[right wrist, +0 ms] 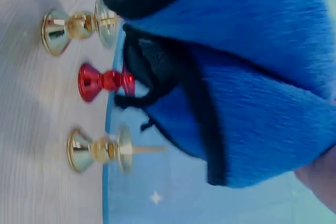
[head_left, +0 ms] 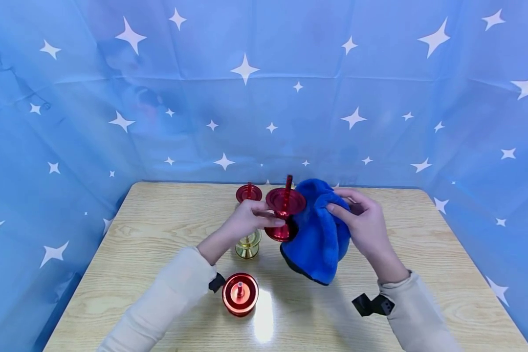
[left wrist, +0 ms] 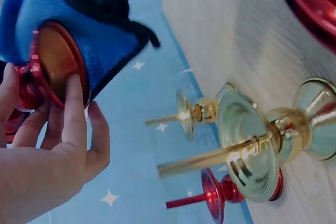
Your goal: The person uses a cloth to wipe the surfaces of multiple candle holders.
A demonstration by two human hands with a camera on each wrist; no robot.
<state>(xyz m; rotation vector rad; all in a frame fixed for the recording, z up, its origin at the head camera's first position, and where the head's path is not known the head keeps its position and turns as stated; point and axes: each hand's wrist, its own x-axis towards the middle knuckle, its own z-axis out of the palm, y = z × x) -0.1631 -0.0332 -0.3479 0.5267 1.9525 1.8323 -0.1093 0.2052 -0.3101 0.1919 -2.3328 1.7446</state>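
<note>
My left hand [head_left: 246,221] grips a shiny red candlestick [head_left: 286,201] by its lower part, raised above the table with its rod pointing up. In the left wrist view, fingers reach round the candlestick's base [left wrist: 59,59]. A blue plush cloth [head_left: 319,239] with black edging overlaps the candlestick's right side. My right hand [head_left: 366,226] pinches that cloth between thumb and fingers. In the right wrist view, the draped cloth [right wrist: 252,93] hides most of the hand and the held candlestick.
Another red candlestick [head_left: 240,294] stands near the front, below the left forearm. Behind the left hand stand a gold candlestick [head_left: 248,250] and a further red one [head_left: 248,192]. A second gold candlestick [right wrist: 100,150] shows in the right wrist view. A starred blue curtain [head_left: 264,102] surrounds the wooden table [head_left: 158,215].
</note>
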